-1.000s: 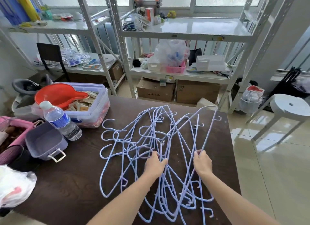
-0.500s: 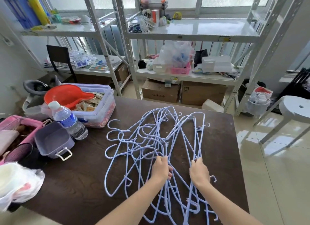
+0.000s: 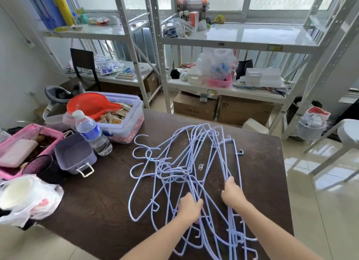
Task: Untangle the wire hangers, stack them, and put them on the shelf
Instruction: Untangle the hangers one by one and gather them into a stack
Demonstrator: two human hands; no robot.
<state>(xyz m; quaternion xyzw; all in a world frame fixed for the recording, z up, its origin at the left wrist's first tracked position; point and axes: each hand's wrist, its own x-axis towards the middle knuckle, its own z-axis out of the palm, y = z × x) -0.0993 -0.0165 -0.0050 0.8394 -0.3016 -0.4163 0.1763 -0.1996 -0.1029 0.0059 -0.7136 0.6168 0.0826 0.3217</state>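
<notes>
Pale-blue wire hangers [image 3: 174,168] lie knotted on my dark wooden tabletop [image 3: 101,205]; both my left hand [image 3: 189,206] and right hand [image 3: 232,192] have fingers curled around wires. Pulling apart could snag the hooks, I judge, dragging the pile toward the clear plastic water bottle [image 3: 91,132].

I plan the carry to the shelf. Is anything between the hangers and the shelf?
Nothing visible blocks it. Both hands, left and right, grip the light blue wire hangers on the dark wooden table. The white metal shelf beyond has bare space.

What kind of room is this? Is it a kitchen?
Probably not a kitchen. It looks like a storage or work room: metal shelves crowded with odds and ends, cardboard boxes on the floor beneath, and a dark table spread with wire hangers.
</notes>
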